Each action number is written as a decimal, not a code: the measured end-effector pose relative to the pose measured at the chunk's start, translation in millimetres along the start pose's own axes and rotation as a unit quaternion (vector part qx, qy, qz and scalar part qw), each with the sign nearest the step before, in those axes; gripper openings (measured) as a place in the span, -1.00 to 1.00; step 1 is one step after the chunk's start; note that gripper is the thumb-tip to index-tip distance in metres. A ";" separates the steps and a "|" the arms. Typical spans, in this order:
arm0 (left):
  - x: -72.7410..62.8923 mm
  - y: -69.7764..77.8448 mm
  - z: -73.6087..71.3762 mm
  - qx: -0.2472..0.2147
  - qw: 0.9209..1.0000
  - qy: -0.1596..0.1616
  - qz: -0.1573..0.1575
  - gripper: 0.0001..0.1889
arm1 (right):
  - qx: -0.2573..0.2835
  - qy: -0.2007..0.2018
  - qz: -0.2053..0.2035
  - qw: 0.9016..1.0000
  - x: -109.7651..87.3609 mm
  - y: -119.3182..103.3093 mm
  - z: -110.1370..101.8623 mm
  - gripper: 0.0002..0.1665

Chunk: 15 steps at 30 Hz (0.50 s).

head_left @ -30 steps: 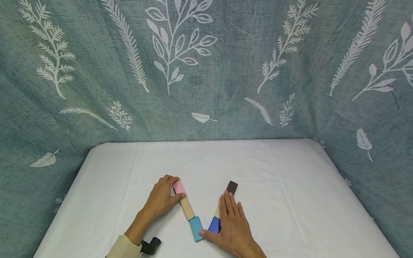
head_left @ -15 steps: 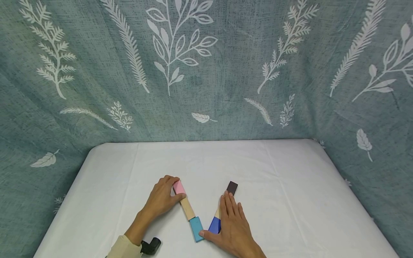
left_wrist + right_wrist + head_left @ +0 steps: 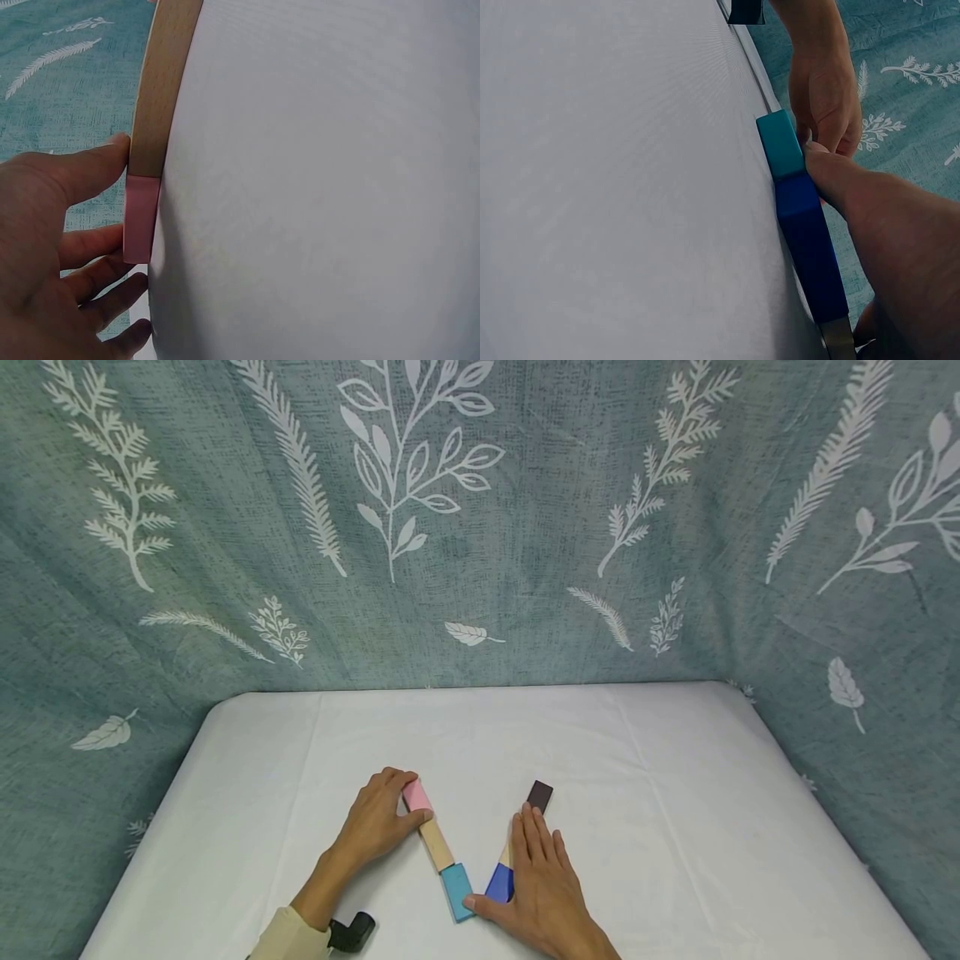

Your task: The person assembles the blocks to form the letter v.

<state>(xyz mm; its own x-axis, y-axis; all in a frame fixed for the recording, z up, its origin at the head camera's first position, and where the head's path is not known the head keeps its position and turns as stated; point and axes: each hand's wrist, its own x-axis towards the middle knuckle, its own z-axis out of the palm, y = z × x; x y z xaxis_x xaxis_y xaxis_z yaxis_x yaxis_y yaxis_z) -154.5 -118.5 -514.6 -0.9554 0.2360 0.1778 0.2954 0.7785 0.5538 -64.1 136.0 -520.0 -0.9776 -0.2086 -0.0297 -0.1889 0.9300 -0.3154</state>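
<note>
Flat rectangular blocks lie in a V on the white cloth. Down the left arm run a pink block (image 3: 417, 796), a plain wooden block (image 3: 437, 847) and a teal block (image 3: 457, 892). A dark brown block (image 3: 539, 796), a partly hidden plain wooden piece and a blue block (image 3: 500, 883) form the right arm. My left hand (image 3: 378, 821) holds the pink block, index finger at its far end and thumb by its joint with the wood. Fingers straight, my right hand (image 3: 542, 885) lies along the right arm, its thumb touching the teal block; the V's bottom is partly hidden.
The white-covered table (image 3: 675, 827) reaches back to a green-blue curtain (image 3: 540, 510) with white leaf prints, which also hangs at both sides. A black device (image 3: 352, 932) sits at my left wrist beside a beige sleeve (image 3: 291, 935).
</note>
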 end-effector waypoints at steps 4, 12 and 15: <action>-0.6 0.3 -0.4 0.001 1.000 0.002 0.003 -0.40 | 0.004 0.000 0.000 1.000 -0.1 0.2 0.0 0.59; -1.1 -0.5 0.8 0.002 1.000 0.011 0.013 -0.43 | 0.002 -0.003 0.000 1.000 0.5 0.4 0.8 0.60; -1.0 -0.7 1.1 0.002 1.000 0.011 0.012 -0.42 | 0.001 -0.003 0.000 1.000 0.4 0.3 0.5 0.60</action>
<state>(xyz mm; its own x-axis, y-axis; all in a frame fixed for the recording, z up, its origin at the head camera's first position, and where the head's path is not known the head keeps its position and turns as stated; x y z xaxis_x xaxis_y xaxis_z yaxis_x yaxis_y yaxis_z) -153.8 -118.7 -516.1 -0.9473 0.2420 0.2098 0.3188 0.7746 0.5462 -64.5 136.1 -520.6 -0.9770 -0.2103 -0.0351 -0.1886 0.9292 -0.3177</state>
